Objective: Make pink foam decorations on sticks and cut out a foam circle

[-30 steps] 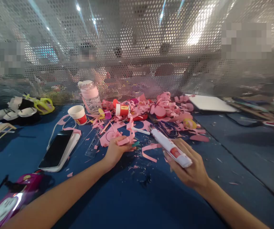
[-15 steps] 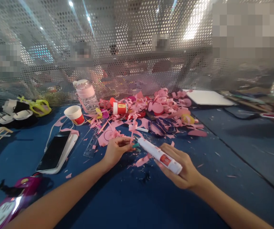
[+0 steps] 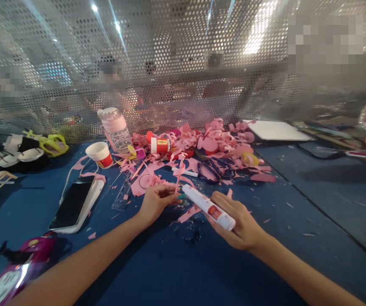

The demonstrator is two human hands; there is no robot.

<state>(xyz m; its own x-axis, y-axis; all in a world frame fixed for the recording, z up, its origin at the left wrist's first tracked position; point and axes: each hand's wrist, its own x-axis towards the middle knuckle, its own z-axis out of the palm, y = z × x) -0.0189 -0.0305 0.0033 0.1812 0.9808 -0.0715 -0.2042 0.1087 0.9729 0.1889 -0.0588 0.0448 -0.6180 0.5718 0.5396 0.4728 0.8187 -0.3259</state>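
Observation:
My left hand (image 3: 157, 204) is closed in a pinch on a pink paper strip (image 3: 179, 172), which stands up from the fingertips with a curled top. In my right hand (image 3: 238, 223) is a white glue gun (image 3: 202, 202) with a red panel on its body; the fingers wrap round its handle. Its front end points at the pinching fingers, very close to the strip. A small teal piece (image 3: 181, 196) shows between those fingertips and the gun; which one it belongs to I cannot tell. Below lies a loose pink paper scrap (image 3: 189, 213) on the blue table (image 3: 170, 272).
Behind my hands spreads a heap of pink paper scraps (image 3: 215, 127) with blue-handled scissors (image 3: 216, 170). To the left are a phone (image 3: 72, 202), a paper cup (image 3: 99, 154), a bottle (image 3: 115, 127) and a purple device (image 3: 20, 267). A perforated metal screen (image 3: 176, 85) stands behind.
My right hand and the glue gun have shifted slightly left, the gun's rear end most. My left hand keeps its pinch on the paper strip almost in place.

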